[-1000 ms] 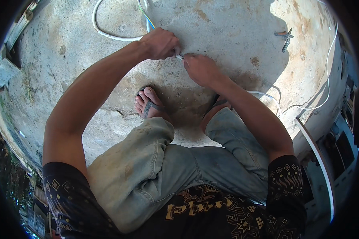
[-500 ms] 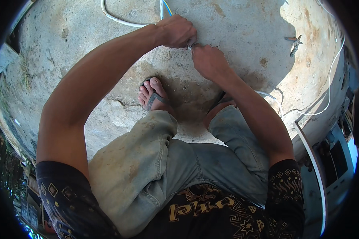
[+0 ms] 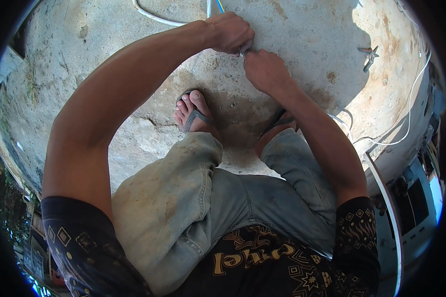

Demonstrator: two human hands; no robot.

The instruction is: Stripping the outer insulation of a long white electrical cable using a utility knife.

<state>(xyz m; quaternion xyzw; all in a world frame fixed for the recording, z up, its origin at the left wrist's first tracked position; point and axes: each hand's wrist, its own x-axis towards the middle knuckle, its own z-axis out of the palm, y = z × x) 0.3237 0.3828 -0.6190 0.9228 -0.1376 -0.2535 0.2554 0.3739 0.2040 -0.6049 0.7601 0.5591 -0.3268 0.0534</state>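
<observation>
My left hand [image 3: 233,32] is closed, and a thick white cable [image 3: 159,19] runs in under its wrist from the far left. Just beyond that hand, a blue and yellow wire [image 3: 220,6] shows beside another stretch of white cable. My right hand [image 3: 266,70] is closed in a pinch close against the left one. Between the two hands a short whitish end [image 3: 242,52] pokes out, too small to tell whether it is part of the cable. The fingertips of both hands are mostly hidden.
Pliers [image 3: 369,58] lie open on the concrete floor [image 3: 312,39] at the far right, by the edge of the shade. A thin white cord [image 3: 408,129] curves along the right side. My sandalled foot [image 3: 195,110] rests below my hands. A long pale strip [image 3: 387,203] stands at the right.
Both hands sit slightly farther right and up in the view, still close together. The floor things have shifted a little with the view. The pliers and the cord lie as before.
</observation>
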